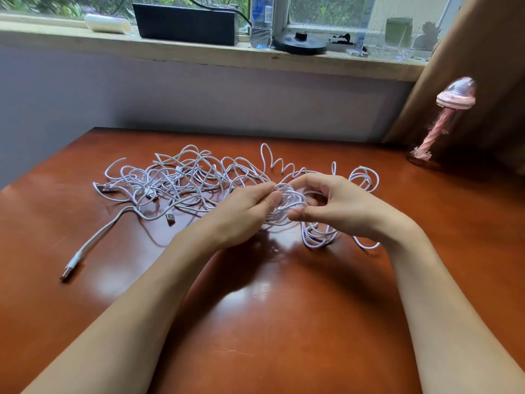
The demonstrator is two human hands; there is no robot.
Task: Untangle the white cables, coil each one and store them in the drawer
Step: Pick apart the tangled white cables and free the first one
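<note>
both hands, left hand [246, 207] and right hand [338, 204], pinch a small coil [289, 207] beside the tangled white cables [181, 180] on the table [284, 308].

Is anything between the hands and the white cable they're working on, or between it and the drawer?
Nothing between: both the left hand and right hand pinch the coil. Its strands appear to run into the tangled pile at left. No drawer is in view.

Glossy reddish wooden table [284, 322]; smooth white plastic-sheathed cables [181, 180]; clear plastic bottle [261, 21]
</note>
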